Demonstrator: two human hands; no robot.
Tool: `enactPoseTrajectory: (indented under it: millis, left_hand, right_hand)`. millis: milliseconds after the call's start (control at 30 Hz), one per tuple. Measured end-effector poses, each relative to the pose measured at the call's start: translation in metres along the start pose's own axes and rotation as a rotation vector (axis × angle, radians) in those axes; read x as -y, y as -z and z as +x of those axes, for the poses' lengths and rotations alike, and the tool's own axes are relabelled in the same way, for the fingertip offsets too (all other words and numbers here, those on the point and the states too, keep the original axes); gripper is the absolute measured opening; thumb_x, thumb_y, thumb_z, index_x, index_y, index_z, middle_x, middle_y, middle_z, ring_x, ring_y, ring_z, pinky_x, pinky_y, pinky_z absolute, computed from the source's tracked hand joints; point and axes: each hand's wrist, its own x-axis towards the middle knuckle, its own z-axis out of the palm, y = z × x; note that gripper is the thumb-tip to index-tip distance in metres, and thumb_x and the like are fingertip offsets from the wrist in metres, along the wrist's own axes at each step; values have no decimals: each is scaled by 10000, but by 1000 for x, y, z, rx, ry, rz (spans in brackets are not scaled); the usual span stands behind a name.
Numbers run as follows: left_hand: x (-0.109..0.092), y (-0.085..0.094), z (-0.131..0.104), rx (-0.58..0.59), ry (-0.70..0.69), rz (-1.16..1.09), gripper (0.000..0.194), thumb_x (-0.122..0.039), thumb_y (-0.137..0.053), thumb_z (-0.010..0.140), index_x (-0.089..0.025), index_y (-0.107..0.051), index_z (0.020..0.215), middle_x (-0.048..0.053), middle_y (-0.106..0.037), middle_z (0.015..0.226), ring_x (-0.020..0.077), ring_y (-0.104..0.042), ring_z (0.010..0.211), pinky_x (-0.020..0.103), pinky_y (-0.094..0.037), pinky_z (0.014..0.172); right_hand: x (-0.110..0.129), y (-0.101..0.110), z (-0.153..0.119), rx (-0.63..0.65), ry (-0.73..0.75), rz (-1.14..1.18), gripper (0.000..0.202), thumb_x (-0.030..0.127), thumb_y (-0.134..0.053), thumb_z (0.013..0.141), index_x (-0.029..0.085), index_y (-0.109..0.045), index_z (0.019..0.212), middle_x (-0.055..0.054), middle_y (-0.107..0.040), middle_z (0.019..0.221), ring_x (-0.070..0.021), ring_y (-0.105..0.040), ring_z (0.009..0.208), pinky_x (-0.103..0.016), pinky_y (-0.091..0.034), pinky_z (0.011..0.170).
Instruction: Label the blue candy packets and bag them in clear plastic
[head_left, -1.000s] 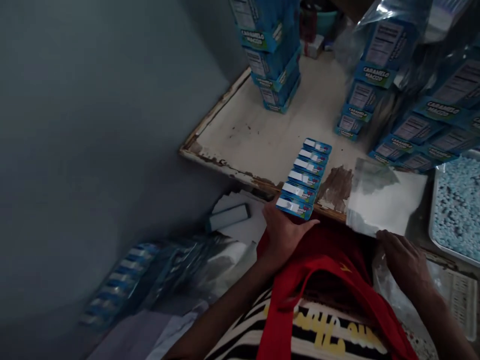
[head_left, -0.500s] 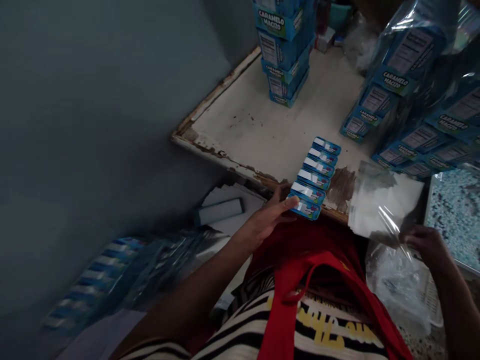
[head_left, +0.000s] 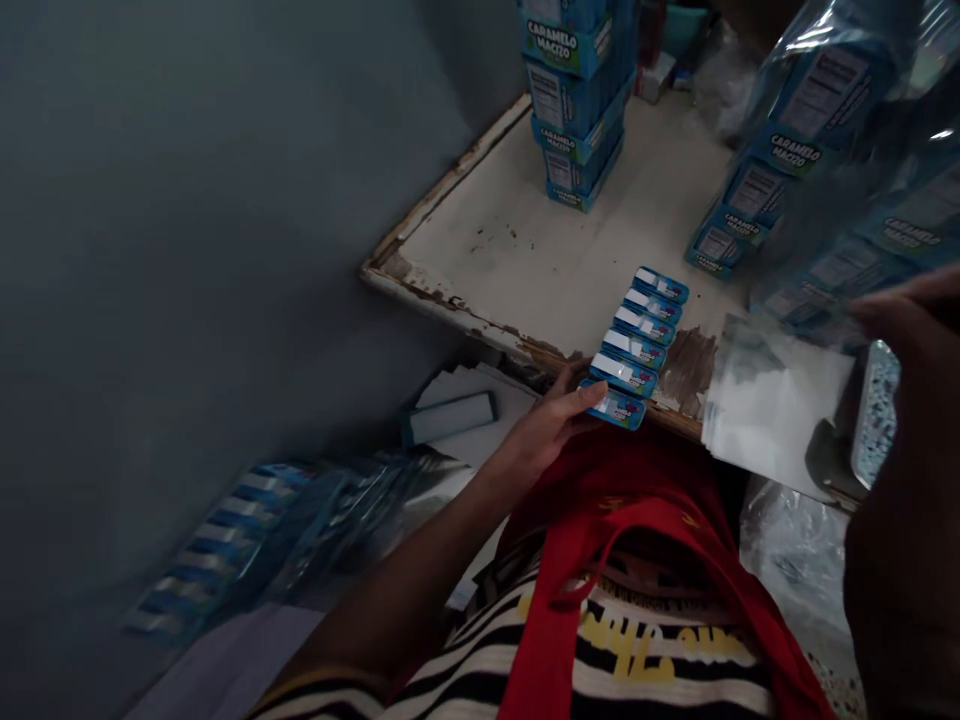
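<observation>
A row of several small blue boxes (head_left: 636, 345) lies on the worn white table (head_left: 510, 250), reaching its near edge. My left hand (head_left: 547, 425) lies flat against the nearest box, fingers stretched out. My right hand (head_left: 911, 320) is raised at the right edge, close to the camera and blurred. A hazy clear plastic bag (head_left: 817, 260) appears to trail from it, over the stacked packs behind. A flat pile of clear bags (head_left: 772, 405) lies on the table edge just below that hand.
A stack of blue "Caramelo Macizo" cartons (head_left: 574, 90) stands at the table's back. Bagged packs (head_left: 787, 150) pile up at the right, beside a tray of pale blue candies (head_left: 874, 410). A grey wall is at left, with a bagged pack (head_left: 225, 550) and a white box (head_left: 450, 415) below the table.
My right hand rose from the pile of clear bags to the right edge, drawing plastic with it. My left hand stayed at the near end of the row.
</observation>
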Motion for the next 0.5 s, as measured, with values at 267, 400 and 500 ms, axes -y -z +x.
enactPoseTrajectory:
  millis: [267, 400, 500]
  left_hand:
    - [61, 33, -24, 120, -105, 45, 1129, -491, -1026, 541, -310, -476, 1510, 152, -579, 1539, 391, -616, 1372, 507, -578, 1077]
    - [85, 58, -22, 142, -105, 153, 1258, -348, -1064, 412, -357, -481, 1526, 152, -540, 1592, 434, -567, 1444, 551, -550, 1134]
    - [90, 69, -17, 213, -79, 226, 1271, -339, -1059, 438, -421, -476, 1565, 124, -586, 1558, 447, -598, 1415, 599, -554, 1120]
  right_hand:
    - [35, -101, 56, 401, 617, -478, 374, 550, -655, 1049, 243, -733, 850, -19, -751, 905, -201, -672, 945, -353, -495, 929]
    - [-6, -169, 56, 793, 502, -340, 305, 365, -803, 965, 181, -696, 747, 6, -687, 784, -168, -650, 851, -284, -402, 791]
    - [-51, -200, 47, 893, 322, -258, 295, 282, -917, 837, 175, -676, 706, 53, -627, 672, -110, -569, 685, -252, -289, 692]
